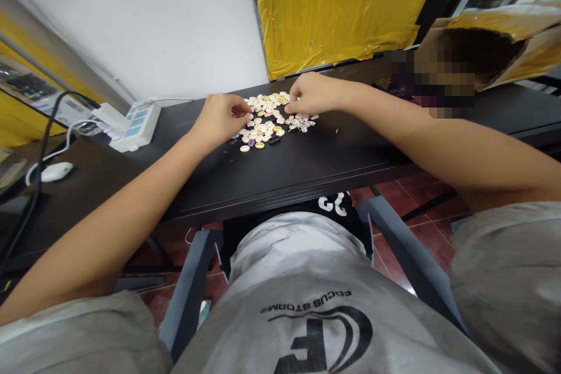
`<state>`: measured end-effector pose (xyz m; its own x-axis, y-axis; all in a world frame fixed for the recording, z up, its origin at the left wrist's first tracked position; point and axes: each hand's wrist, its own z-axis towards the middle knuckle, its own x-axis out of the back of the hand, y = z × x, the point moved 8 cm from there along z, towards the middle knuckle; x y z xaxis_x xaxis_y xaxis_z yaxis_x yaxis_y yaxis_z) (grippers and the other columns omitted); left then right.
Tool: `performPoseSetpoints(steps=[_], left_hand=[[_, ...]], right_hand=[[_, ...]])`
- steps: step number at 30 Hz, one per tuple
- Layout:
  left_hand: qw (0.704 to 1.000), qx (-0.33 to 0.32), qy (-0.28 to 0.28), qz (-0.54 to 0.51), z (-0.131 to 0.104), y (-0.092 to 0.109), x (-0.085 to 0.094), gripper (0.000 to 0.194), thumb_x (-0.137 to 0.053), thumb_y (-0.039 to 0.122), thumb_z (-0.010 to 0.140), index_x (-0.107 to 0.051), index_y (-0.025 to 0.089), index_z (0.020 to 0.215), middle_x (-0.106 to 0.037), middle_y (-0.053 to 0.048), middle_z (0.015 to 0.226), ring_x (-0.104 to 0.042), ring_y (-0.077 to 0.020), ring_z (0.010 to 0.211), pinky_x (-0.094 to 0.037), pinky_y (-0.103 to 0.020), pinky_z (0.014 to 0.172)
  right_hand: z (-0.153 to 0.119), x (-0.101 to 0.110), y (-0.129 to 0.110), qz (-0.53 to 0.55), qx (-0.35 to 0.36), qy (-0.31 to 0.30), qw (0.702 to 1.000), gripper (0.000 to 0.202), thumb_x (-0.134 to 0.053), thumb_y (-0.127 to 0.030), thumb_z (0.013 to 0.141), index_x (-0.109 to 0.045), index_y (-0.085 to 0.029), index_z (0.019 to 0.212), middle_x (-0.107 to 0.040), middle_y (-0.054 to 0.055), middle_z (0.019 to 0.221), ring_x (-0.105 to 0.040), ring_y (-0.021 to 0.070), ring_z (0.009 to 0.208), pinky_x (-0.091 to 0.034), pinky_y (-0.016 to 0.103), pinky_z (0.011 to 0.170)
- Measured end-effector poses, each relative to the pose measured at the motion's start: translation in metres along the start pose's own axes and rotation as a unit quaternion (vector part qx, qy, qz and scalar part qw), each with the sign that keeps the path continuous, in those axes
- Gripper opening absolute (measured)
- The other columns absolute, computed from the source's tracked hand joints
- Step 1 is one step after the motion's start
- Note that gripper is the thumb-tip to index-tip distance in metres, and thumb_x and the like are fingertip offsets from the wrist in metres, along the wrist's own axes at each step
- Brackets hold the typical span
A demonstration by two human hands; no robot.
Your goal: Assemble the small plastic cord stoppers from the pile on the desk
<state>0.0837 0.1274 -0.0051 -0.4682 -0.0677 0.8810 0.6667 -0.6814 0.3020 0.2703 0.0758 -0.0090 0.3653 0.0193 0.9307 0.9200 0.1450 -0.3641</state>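
Note:
A loose heap of buttons, mostly cream and white with a few yellow, purple and black ones, lies on the black table. At the heap's left edge is my left hand, its fingers curled and the thumb close to the forefinger. My right hand bends over the upper right of the heap, fingertips drawn together. Whatever sits in either pinch is too small to make out. Below the right hand, a cluster of smaller white buttons lies beside the main heap.
To the left are a white power strip with a plugged-in adapter, cables and a white computer mouse. An open cardboard box with yellow tape stands at the right. Behind the table rise a white wall and yellow sheeting.

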Motion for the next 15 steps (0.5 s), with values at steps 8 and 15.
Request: performPoseSetpoints(steps=[8,15], left_hand=[[0.998,-0.01,0.028,-0.049,0.003,-0.009,0.0,0.013,-0.071,0.023,0.077,-0.083,0.023,0.079,-0.082,-0.007,0.085,-0.075,-0.0273,0.083,-0.061,-0.04,0.087],[0.994,0.0,0.049,-0.1,-0.003,0.005,0.01,0.023,-0.069,0.018,0.078,-0.084,0.02,0.095,-0.085,-0.009,0.099,-0.079,-0.0266,0.092,-0.065,-0.041,0.092]], right_hand=[[0.0,-0.001,-0.001,0.006,0.005,-0.004,1.0,0.02,-0.073,-0.028,0.087,-0.074,-0.016,0.072,-0.072,0.012,0.071,-0.063,0.0242,0.073,-0.047,0.036,0.069],[0.003,0.001,0.0,0.004,0.02,0.012,1.0,0.018,-0.071,-0.028,0.088,-0.076,-0.014,0.077,-0.075,0.013,0.076,-0.063,0.0235,0.072,-0.046,0.036,0.068]])
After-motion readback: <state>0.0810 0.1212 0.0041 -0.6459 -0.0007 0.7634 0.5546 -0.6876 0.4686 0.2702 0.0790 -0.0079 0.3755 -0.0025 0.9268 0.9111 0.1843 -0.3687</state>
